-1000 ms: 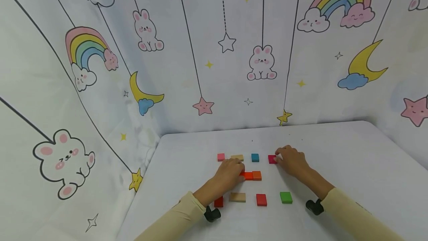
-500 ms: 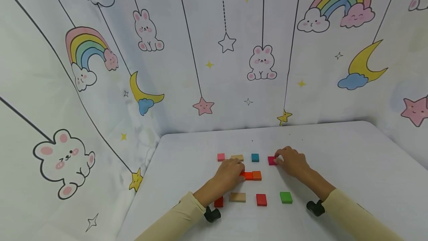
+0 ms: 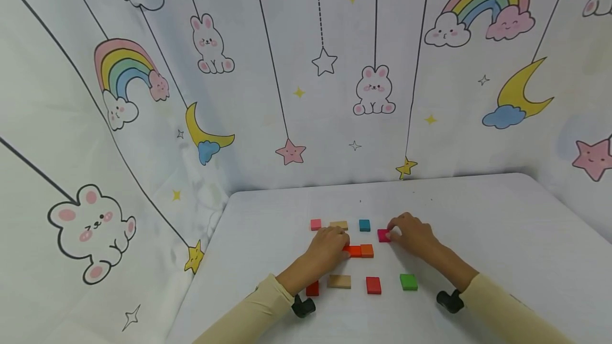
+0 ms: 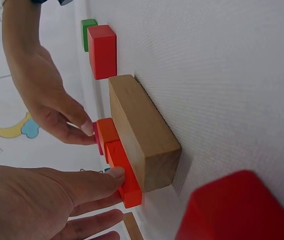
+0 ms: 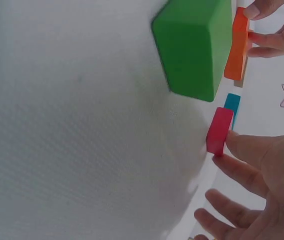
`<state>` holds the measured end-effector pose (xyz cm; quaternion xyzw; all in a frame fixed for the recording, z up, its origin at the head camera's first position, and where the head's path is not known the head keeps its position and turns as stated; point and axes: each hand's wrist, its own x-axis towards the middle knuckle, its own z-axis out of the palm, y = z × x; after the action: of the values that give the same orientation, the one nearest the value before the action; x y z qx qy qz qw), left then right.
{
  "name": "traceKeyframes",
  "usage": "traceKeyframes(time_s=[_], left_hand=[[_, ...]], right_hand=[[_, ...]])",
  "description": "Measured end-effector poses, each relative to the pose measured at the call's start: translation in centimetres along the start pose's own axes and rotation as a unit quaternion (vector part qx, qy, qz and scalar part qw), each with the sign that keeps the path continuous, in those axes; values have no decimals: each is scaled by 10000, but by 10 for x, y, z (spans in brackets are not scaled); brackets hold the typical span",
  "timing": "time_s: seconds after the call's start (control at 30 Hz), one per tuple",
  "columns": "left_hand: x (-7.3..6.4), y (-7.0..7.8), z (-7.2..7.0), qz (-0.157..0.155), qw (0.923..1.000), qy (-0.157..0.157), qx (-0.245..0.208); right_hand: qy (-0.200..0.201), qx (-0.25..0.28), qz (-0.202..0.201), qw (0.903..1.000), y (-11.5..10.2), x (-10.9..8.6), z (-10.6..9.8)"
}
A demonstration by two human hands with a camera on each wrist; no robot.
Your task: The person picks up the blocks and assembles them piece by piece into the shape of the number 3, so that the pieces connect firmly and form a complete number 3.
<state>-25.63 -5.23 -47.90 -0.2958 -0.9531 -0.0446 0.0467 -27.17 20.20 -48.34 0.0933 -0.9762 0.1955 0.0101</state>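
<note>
My left hand (image 3: 326, 251) pinches a red-orange wooden block (image 4: 124, 172) between thumb and fingers. Its far end meets a smaller orange block (image 3: 366, 250), and the two form a short row on the table. To the right, my right hand (image 3: 415, 233) holds a magenta block (image 5: 220, 131) by thumb and forefinger, its other fingers spread in the right wrist view. That block is close to the table, right of the orange one and nearer than a teal block (image 3: 365, 225). The left hand hides part of the red-orange block in the head view.
Behind the left hand lie a pink block (image 3: 316, 224) and a tan block (image 3: 339, 225). Nearer the person are a dark red block (image 3: 312, 288), a second tan block (image 3: 339, 281), a red block (image 3: 374, 285) and a green block (image 3: 408, 282). A patterned cloth hangs behind the white table (image 3: 502, 216).
The right hand has brought the magenta block a little left and toward the person, nearer the orange block. The left hand has stayed where it was on the red-orange block.
</note>
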Motion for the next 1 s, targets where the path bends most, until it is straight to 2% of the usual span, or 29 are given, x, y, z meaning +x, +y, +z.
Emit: traceKeyframes(time_s=[0.3, 0.57, 1.0], left_hand=[[0, -1, 1, -17, 10000, -24, -14], [1, 0, 1, -40, 10000, -29, -41], [2, 0, 2, -94, 9999, -62, -43]], right_hand=[[-17, 162, -45, 9999, -7, 0, 10], [-31, 151, -29, 9999, -16, 1, 9], [15, 282, -48, 9996, -18, 4, 16]])
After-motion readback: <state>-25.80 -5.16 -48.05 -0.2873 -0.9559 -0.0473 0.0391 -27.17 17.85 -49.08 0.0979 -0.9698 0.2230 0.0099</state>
